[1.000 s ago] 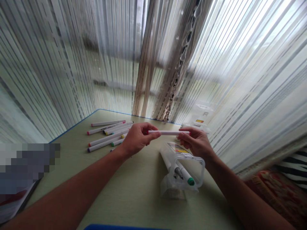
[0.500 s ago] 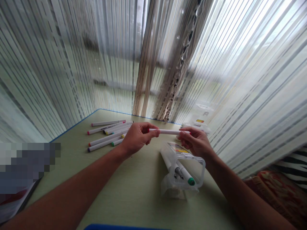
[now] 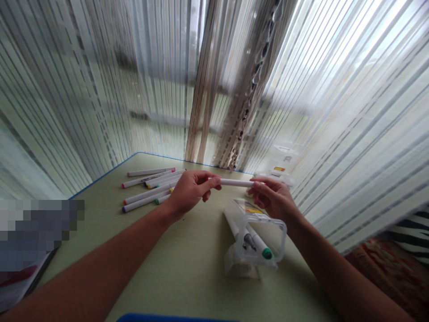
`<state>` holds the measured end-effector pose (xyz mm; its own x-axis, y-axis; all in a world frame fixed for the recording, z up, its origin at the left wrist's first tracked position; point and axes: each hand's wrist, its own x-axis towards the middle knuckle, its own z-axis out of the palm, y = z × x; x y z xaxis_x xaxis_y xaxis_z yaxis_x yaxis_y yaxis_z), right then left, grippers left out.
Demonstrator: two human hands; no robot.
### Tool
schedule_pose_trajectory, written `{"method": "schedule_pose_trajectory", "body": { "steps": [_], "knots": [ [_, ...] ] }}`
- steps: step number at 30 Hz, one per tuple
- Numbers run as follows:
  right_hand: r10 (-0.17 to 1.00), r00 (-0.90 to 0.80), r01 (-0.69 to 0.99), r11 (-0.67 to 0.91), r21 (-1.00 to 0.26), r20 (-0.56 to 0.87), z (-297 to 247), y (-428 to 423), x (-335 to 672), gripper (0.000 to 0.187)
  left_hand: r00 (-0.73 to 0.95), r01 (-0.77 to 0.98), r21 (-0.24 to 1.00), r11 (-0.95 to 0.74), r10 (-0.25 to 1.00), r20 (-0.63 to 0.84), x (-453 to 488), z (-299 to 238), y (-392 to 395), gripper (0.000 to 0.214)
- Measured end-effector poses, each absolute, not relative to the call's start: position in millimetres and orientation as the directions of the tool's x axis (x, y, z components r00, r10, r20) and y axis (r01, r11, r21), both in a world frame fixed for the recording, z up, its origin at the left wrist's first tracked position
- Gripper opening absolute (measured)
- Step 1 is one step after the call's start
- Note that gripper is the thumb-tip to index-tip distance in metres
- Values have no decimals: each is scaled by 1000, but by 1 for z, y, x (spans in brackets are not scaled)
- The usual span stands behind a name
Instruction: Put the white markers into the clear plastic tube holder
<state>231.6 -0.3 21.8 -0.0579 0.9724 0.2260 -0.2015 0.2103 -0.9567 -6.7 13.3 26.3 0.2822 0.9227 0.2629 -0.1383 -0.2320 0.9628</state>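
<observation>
A white marker (image 3: pixel 236 182) is held level above the table, one end in each hand. My left hand (image 3: pixel 193 190) pinches its left end between thumb and fingers. At the other end, my right hand (image 3: pixel 273 195) grips it the same way; fingertips cover most of both ends. Under my right hand lies a clear plastic case (image 3: pixel 234 214) on its side, its mouth facing me. Inside it are a few markers, one with a green end (image 3: pixel 267 253). Left of my left hand, several white markers (image 3: pixel 144 196) with coloured ends lie loosely together.
The pale green table (image 3: pixel 187 268) has a blue edge. Behind my right hand stands another clear plastic package (image 3: pixel 279 174). Striped sheer curtains (image 3: pixel 161 89) hang along the table's far side. A patterned red cloth (image 3: pixel 385 268) is at the lower right.
My left fingers have shifted slightly on the marker and now cover more of its left end. My right fingers cover more of the right end. The case and loose markers have stayed put.
</observation>
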Motion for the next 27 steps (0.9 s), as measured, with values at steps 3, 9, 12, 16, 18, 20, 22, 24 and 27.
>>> {"method": "schedule_pose_trajectory", "body": {
  "steps": [3, 9, 12, 16, 18, 20, 22, 24, 27],
  "knots": [
    [975, -54, -205, 202, -958, 217, 23, 0, 231, 19, 280, -159, 963, -218, 925, 256, -7, 26, 13, 29],
    [979, -51, -216, 182, -959, 198, 24, 0, 232, 22, 273, -205, 961, -187, 932, 240, -7, 25, 15, 28],
    [981, -40, -220, 177, -959, 190, 25, -1, 232, 24, 277, -221, 960, -171, 933, 230, -7, 26, 15, 29],
    [982, -47, -230, 169, -958, 185, 25, -1, 232, 24, 278, -233, 960, -153, 936, 217, -7, 27, 14, 33],
    [982, -47, -229, 169, -959, 184, 25, -1, 233, 25, 274, -239, 960, -147, 938, 212, -7, 27, 14, 34],
    [983, -44, -229, 166, -959, 180, 25, -1, 233, 25, 268, -245, 959, -141, 941, 207, -7, 27, 14, 35],
    [983, -47, -238, 160, -958, 176, 25, -1, 233, 25, 265, -250, 959, -133, 943, 200, -7, 28, 14, 35],
    [983, -55, -249, 154, -956, 172, 26, -1, 233, 25, 267, -252, 960, -126, 944, 194, -7, 28, 14, 35],
    [984, -59, -252, 150, -956, 170, 27, -1, 233, 25, 267, -257, 959, -117, 945, 187, -7, 28, 14, 34]
  ]
}}
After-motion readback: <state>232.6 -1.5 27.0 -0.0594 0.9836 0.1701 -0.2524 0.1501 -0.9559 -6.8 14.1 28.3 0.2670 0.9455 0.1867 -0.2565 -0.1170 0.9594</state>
